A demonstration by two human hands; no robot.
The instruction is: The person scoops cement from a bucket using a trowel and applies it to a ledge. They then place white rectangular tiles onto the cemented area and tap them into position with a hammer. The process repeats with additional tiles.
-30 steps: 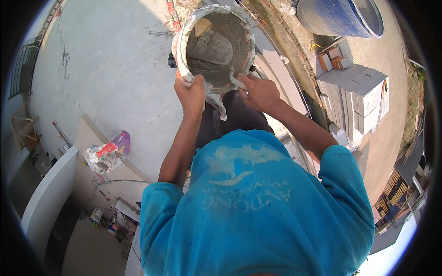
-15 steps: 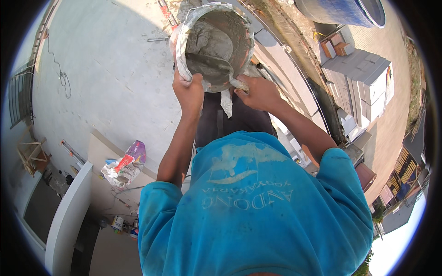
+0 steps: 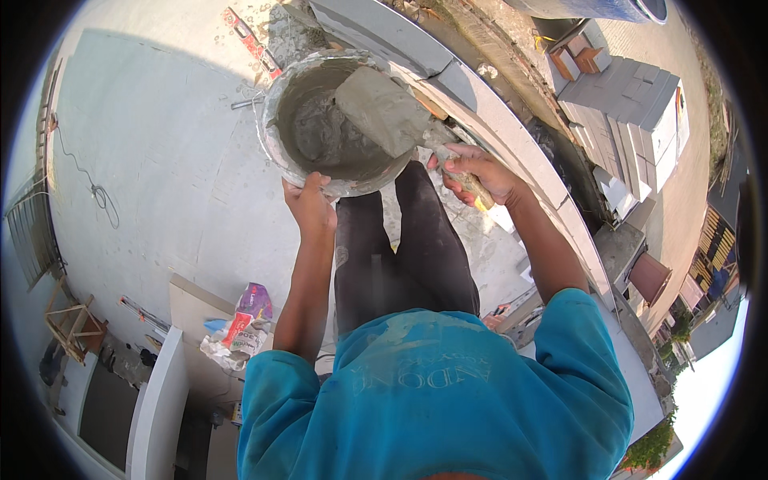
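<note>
A mortar-smeared bucket (image 3: pixel 270 128) is tilted so that its mouth faces me, with wet grey mortar (image 3: pixel 316 132) inside. My left hand (image 3: pixel 310 204) grips its near rim, the thumb over the edge. In my right hand (image 3: pixel 480 176) is the handle of a trowel (image 3: pixel 382 110), the fingers wrapped round it. The trowel's broad blade, coated in grey mortar, lies across the right side of the bucket's mouth. The bucket's underside is hidden.
A red spirit level (image 3: pixel 250 40) lies beyond the bucket, near a low wall of pale blocks (image 3: pixel 472 80). Stacked grey blocks (image 3: pixel 624 104) stand at right, below a blue barrel (image 3: pixel 608 6). A torn bag (image 3: pixel 240 332) lies at lower left.
The bucket has moved left and slightly down in the picture. My right hand has left the bucket's rim and shifted right, and the trowel blade has swung from inside the bucket to across its mouth.
</note>
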